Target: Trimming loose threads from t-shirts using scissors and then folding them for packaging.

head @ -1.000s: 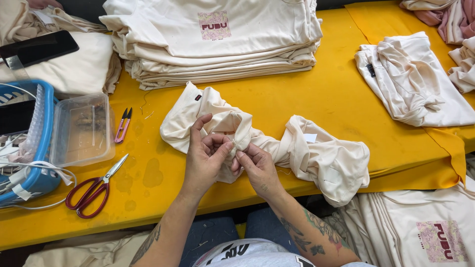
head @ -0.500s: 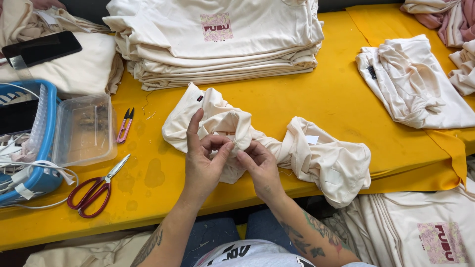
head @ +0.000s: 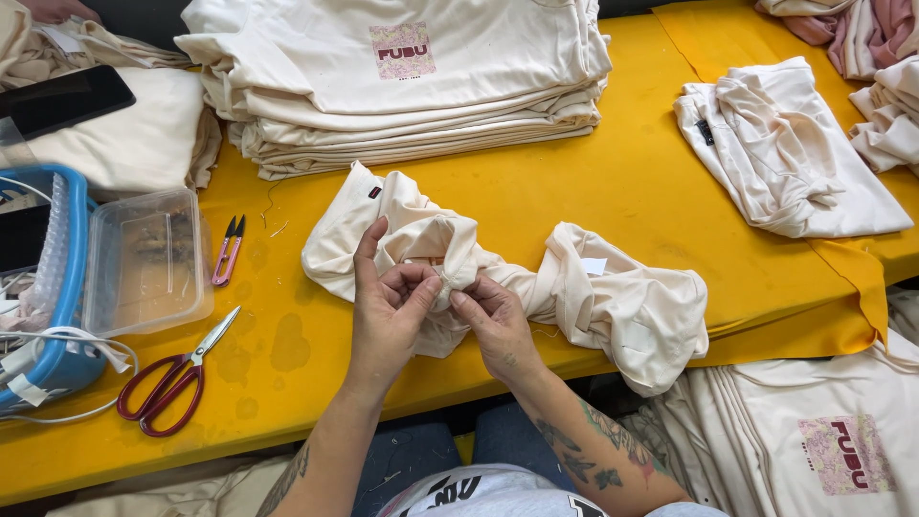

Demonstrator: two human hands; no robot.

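Bare forearms, tattooed right forearm [head: 593, 445]

Dark phone screen [head: 59, 99], far left on cream cloth. Pink square print label [head: 402, 50] atop shirt stack; another [head: 847, 454] bottom right. Small white tag [head: 593, 266] on bunched shirt.

Bare yellow tabletop [head: 632, 182] lies open right of the crumpled garment [head: 574, 297]; scissors [head: 172, 378], plastic box [head: 148, 258] and snips [head: 228, 249] crowd the left.

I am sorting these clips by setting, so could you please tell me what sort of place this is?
Probably a garment finishing or inspection station: a tall stack of folded cream shirts sits on the yellow table, with thread snips and red-handled scissors nearby.
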